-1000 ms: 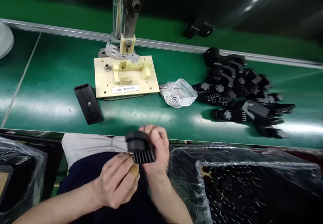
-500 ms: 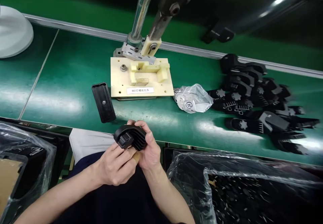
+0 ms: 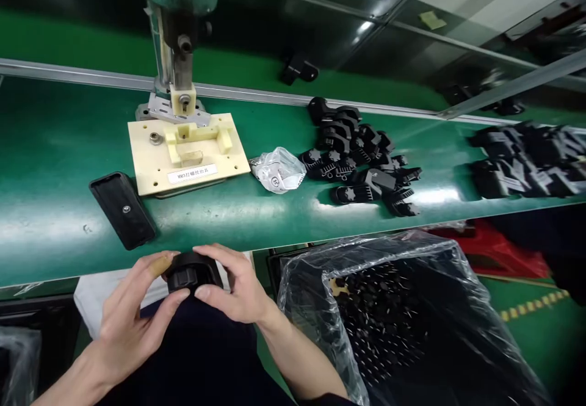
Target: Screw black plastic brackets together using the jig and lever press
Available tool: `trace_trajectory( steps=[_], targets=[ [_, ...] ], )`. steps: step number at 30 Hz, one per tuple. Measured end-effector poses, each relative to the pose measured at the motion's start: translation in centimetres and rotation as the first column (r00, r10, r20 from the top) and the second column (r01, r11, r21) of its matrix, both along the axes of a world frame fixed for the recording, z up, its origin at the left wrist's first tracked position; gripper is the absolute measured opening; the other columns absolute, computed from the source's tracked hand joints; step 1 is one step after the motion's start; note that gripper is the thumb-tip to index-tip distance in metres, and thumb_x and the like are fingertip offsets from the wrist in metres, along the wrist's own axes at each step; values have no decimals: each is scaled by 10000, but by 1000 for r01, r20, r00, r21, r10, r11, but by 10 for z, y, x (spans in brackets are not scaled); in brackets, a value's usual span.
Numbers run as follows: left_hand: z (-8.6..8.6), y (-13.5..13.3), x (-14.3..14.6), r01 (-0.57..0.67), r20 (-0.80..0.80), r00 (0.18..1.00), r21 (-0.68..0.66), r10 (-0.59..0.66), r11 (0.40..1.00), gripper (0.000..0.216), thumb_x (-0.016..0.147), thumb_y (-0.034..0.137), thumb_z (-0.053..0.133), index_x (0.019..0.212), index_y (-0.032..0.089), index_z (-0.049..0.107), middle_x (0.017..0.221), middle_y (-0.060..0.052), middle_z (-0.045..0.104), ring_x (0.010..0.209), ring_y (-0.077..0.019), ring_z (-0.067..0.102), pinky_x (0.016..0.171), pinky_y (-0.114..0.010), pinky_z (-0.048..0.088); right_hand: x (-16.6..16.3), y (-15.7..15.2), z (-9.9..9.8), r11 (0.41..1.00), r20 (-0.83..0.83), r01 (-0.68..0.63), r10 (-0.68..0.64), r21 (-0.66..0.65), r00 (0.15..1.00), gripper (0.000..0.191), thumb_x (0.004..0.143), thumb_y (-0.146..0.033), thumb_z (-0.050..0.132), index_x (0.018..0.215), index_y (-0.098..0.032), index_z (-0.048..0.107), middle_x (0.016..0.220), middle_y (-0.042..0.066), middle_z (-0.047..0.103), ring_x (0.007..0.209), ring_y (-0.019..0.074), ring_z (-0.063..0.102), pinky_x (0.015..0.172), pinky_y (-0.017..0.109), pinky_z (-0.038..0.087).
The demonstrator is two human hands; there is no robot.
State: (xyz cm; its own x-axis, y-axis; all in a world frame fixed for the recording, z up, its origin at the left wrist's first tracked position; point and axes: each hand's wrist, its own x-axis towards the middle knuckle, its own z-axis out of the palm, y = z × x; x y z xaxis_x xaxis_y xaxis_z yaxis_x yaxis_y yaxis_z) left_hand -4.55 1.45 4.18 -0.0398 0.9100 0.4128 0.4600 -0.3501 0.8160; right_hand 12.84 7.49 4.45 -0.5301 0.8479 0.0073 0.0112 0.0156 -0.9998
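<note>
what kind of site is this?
Likely a factory assembly line: a green conveyor belt, a cream fixture plate under a press, and piles of identical black plastic parts. Both hands hold one such part.

Two hands are in view, the left hand point(image 3: 126, 323) and the right hand point(image 3: 235, 290), with one black part point(image 3: 191, 271) between them. On the tabletop point(image 3: 55, 149) there is one cream jig point(image 3: 185, 149), one black tray point(image 3: 121, 209), one small bag point(image 3: 277, 171) and two piles of black parts point(image 3: 361, 159) point(image 3: 526, 159), too many to count. One lined bin point(image 3: 403, 320) stands below.
</note>
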Motion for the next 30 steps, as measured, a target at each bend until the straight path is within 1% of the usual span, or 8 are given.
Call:
trace_trajectory(
  steps=[6, 10, 12, 14, 20, 26, 28, 30],
  targets=[
    [16, 23, 6, 60, -60, 997, 66, -56, 996, 537, 857, 100, 609, 1365, 166, 448, 1156, -126, 616, 1023, -195, 629, 890, -290, 560, 12, 24, 19, 907, 222, -71, -25, 414, 975, 361, 881, -325, 607, 1215, -207, 539, 994, 73, 650, 862, 189, 628, 776, 313, 532],
    [21, 35, 5, -39, -129, 990, 98, 52, 994, 512, 881, 144, 573, 1370, 163, 424, 1277, -178, 537, 1154, -254, 567, 927, -381, 555, 8, 88, 33, 602, 289, -59, -293, 796, 911, 363, 899, -304, 596, 1229, -172, 521, 1132, 125, 633, 1033, 245, 605, 883, 381, 503],
    [19, 35, 2, -77, -176, 979, 136, 101, 988, 476, 870, 117, 574, 1330, 156, 458, 1261, -179, 544, 1161, -254, 561, 939, -388, 547, -1, 129, 39, 438, 376, -203, -356, 876, 855, 373, 915, -324, 565, 1237, -138, 528, 1156, 151, 627, 1063, 281, 591, 876, 420, 494],
    [14, 32, -2, -96, -208, 970, 147, 126, 984, 465, 859, 76, 567, 1309, 144, 473, 1245, -179, 555, 1164, -248, 562, 951, -375, 539, -13, 166, 43, 365, 527, -404, -357, 839, 771, 386, 914, -287, 566, 1247, -97, 529, 1166, 169, 623, 1082, 298, 576, 883, 432, 486],
    [-4, 10, -13, -169, -193, 963, 122, 190, 978, 490, 849, 33, 552, 1318, 151, 475, 1243, -163, 562, 1167, -237, 566, 966, -366, 526, -45, 212, 42, 357, 777, -692, -336, 628, 532, 420, 919, -329, 566, 1266, -92, 547, 1159, 173, 614, 1033, 310, 564, 877, 446, 471],
    [-10, 7, -13, -185, -192, 959, 126, 207, 975, 463, 854, 37, 544, 1300, 153, 493, 1212, -155, 577, 1132, -233, 587, 933, -357, 539, -34, 208, 34, 280, 749, -708, -398, 649, 529, 466, 973, -391, 426, 1334, -102, 480, 1221, 177, 577, 1131, 337, 505, 944, 492, 410],
    [-9, 8, -16, -185, -228, 948, 178, 224, 966, 485, 839, 18, 558, 1303, 141, 496, 1206, -164, 581, 1126, -233, 591, 925, -347, 537, -14, 210, 39, 311, 706, -641, -420, 702, 570, 471, 987, -410, 365, 1307, -92, 499, 1280, 188, 546, 1181, 328, 489, 975, 488, 396],
    [-9, 6, -24, -214, -276, 921, 235, 276, 948, 515, 811, -8, 587, 1301, 133, 510, 1187, -170, 593, 1102, -232, 603, 921, -339, 531, 17, 213, 48, 419, 635, -477, -494, 773, 594, 437, 991, -386, 335, 1214, -92, 570, 1219, 178, 591, 1125, 293, 545, 945, 432, 430]
  ],
)
